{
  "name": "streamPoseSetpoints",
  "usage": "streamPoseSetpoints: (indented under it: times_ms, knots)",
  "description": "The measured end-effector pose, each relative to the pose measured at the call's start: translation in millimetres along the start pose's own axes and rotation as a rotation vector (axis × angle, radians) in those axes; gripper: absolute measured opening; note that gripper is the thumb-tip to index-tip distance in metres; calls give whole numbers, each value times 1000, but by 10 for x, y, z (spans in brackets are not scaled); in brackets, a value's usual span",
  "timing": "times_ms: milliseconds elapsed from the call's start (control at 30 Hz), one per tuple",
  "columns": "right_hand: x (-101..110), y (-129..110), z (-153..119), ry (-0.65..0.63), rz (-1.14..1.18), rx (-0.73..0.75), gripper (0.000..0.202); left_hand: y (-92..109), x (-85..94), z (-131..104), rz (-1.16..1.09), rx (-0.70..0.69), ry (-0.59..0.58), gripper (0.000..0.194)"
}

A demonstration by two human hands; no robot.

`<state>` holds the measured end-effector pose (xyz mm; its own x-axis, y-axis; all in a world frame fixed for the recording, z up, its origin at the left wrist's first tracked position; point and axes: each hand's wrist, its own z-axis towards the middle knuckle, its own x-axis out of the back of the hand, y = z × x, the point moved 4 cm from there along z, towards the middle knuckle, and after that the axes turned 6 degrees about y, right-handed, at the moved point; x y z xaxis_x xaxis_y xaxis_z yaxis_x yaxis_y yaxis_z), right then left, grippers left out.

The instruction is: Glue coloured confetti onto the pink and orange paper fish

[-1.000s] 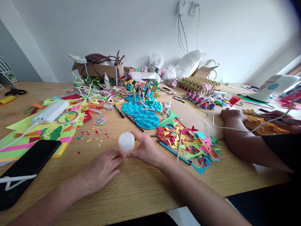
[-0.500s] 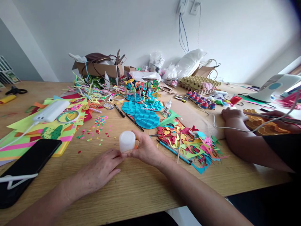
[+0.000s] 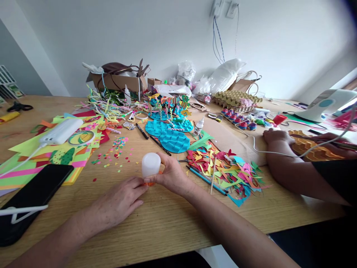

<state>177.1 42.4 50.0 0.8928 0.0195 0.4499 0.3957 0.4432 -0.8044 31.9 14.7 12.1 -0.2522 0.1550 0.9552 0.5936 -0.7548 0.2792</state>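
Observation:
My right hand (image 3: pixel 174 175) is wrapped round a whitish, translucent plastic cylinder (image 3: pixel 151 164) with a flat round top, the thumb across its near side. Something orange (image 3: pixel 151 184) shows at the cylinder's foot, mostly covered by fingers, so I cannot tell its kind. From the left, my left hand (image 3: pixel 124 199) lies low on the table, its fingertips bent together against the orange part. Small paper confetti (image 3: pixel 118 147) is scattered beyond my hands. Colourful paper scraps (image 3: pixel 223 169) are heaped to the right.
A blue paper-covered craft piece (image 3: pixel 174 139) stands ahead beside a glue bottle (image 3: pixel 198 127). At left are paper sheets, a white power bank (image 3: pixel 61 131) and a black phone (image 3: pixel 36 197). A co-worker's arm (image 3: pixel 287 171) rests at right, by an egg tray (image 3: pixel 304 143).
The cylinder has lifted slightly, and more of the orange part now shows under it. My left hand stays nearly in place. The co-worker's far hand has shifted a little.

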Motion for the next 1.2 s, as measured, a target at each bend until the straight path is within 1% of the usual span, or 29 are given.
streamPoseSetpoints:
  times_ms: [100,300,533,700,833,967,1067,1200]
  knots:
    - [5,-16,-6,-14,-9,-10,35,5,4,5,-9,5,-10,32]
    - [-18,12,31,35,2,-14,33,31,37,13,4,-7,6,34]
    - [-49,69,52,44,2,-13,36,49,50,20,15,-6,-1,32]
    - [-43,37,41,35,3,19,36,29,40,17,3,-4,-10,35]
    - [-42,22,45,31,-16,15,35,28,37,15,20,-8,-19,34]
    - [-7,46,67,37,-64,12,35,44,48,20,8,4,-15,31]
    - [47,71,80,71,-89,32,34,46,50,21,-9,8,-7,30]
    - [63,86,78,85,-82,28,33,32,43,15,-32,0,26,30]
